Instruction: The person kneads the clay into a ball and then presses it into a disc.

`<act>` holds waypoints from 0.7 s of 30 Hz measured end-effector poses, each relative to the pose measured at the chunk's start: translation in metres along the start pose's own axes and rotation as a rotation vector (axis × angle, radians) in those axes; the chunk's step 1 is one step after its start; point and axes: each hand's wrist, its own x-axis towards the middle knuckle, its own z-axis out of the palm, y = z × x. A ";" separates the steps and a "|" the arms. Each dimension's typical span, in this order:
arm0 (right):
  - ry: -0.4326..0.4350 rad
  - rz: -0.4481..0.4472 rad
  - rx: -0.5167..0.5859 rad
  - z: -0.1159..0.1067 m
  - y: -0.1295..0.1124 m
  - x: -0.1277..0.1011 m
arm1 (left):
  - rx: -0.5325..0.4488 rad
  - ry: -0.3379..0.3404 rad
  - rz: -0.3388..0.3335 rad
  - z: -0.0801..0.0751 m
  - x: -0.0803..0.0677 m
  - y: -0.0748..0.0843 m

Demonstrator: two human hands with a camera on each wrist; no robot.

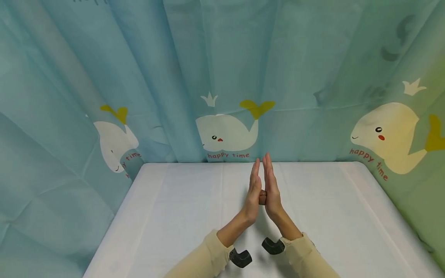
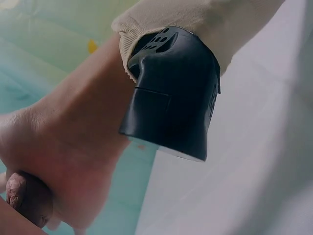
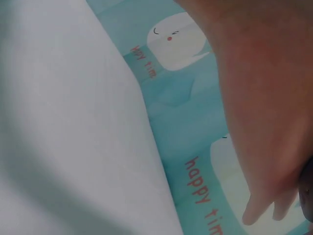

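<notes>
Matt white cloth on the table (image 1: 180, 216); thin creased curtain (image 1: 139, 58) fabric.

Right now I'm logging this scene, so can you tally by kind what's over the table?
Bare hands, pressed flat palm to palm: 2, left hand and right hand
Small brown rounded object between the palms: 1
Black wrist-worn cameras: 2
Total: 5

Two hands (image 1: 262, 189), perhaps one brown object (image 1: 262, 197).
</notes>
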 end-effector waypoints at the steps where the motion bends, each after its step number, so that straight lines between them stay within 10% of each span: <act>1: -0.001 -0.002 -0.004 0.000 0.001 0.000 | 0.000 0.000 0.002 0.000 0.000 0.000; 21: -0.048 -0.019 -0.070 0.019 -0.010 -0.018 | -0.009 0.015 -0.030 -0.016 0.022 -0.019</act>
